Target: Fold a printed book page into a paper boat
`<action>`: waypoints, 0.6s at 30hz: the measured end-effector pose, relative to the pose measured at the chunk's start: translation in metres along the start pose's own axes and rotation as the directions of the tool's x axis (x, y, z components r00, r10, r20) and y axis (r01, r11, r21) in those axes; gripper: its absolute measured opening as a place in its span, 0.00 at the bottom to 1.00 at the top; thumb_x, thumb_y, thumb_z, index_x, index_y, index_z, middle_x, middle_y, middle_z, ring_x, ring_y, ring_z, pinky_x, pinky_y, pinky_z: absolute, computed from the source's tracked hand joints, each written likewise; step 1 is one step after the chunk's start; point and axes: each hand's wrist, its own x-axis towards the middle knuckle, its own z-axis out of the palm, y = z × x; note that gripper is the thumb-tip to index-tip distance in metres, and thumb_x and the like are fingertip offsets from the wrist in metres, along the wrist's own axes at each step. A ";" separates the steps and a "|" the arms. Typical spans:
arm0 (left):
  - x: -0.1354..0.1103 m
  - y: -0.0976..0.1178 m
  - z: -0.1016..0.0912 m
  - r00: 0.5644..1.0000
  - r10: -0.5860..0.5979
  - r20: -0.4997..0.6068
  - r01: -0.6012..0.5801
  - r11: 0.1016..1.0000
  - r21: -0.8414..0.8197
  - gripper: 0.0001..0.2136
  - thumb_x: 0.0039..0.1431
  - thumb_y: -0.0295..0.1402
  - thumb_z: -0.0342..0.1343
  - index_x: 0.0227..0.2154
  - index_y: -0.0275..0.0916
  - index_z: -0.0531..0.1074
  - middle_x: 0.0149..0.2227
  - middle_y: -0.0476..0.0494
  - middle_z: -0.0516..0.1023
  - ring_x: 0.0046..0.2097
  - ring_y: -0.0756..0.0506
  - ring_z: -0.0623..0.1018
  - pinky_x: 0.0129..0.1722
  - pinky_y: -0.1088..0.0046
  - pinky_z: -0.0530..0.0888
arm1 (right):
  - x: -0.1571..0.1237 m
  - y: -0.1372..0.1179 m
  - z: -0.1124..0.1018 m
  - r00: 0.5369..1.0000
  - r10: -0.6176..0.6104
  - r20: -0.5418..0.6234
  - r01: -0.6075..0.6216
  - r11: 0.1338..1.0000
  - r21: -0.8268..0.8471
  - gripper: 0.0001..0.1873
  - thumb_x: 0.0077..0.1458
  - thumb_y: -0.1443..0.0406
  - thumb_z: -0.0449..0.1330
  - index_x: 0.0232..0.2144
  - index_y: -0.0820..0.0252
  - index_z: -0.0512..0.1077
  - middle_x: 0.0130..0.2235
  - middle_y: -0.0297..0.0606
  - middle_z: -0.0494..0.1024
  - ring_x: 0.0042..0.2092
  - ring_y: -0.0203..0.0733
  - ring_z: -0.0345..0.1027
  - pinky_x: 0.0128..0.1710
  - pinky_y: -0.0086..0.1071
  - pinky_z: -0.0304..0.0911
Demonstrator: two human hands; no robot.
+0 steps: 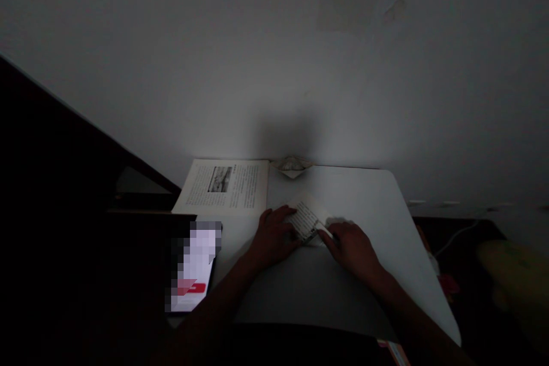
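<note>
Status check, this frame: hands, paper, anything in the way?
Left hand on printed paper; right hand at its edge. Phone beside left forearm, folded paper piece near wall; neither between the hands.

Both bare forearms [231, 291] angle inward, with the left hand [274, 237] and right hand [354, 246] near each other but apart. The left lies palm down, fingers [283, 213] loosely spread; the right's fingers curl, its thumb [329, 242] pointing leftward.

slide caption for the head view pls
Left hand and right hand on a printed paper at a white table, lit phone and larger page to the left
</note>
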 end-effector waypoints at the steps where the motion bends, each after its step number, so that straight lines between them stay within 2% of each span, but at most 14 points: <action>1: 0.000 0.000 0.000 1.000 0.001 0.004 -0.001 1.000 0.000 0.06 0.50 0.38 0.61 0.30 0.44 0.74 0.59 0.48 0.63 0.62 0.40 0.58 0.60 0.52 0.50 | 0.000 -0.001 0.000 1.000 0.017 0.006 -0.017 1.000 -0.012 0.19 0.61 0.56 0.48 0.31 0.60 0.74 0.32 0.42 0.78 0.34 0.45 0.70 0.38 0.37 0.60; 10: 0.000 0.000 0.000 1.000 0.004 0.004 -0.004 1.000 -0.002 0.05 0.50 0.36 0.61 0.30 0.43 0.74 0.59 0.48 0.63 0.62 0.40 0.58 0.60 0.51 0.50 | 0.002 -0.004 0.000 0.997 0.066 0.048 -0.063 0.996 -0.064 0.21 0.63 0.58 0.44 0.30 0.60 0.73 0.32 0.42 0.78 0.35 0.44 0.70 0.39 0.37 0.57; 18: 0.000 0.000 0.002 1.000 0.009 -0.012 -0.009 1.000 0.012 0.05 0.50 0.37 0.61 0.30 0.44 0.74 0.60 0.48 0.63 0.62 0.40 0.59 0.60 0.50 0.50 | 0.003 -0.007 0.003 0.997 0.079 0.028 -0.075 0.989 -0.125 0.20 0.63 0.58 0.44 0.30 0.60 0.72 0.31 0.42 0.77 0.33 0.44 0.70 0.37 0.37 0.55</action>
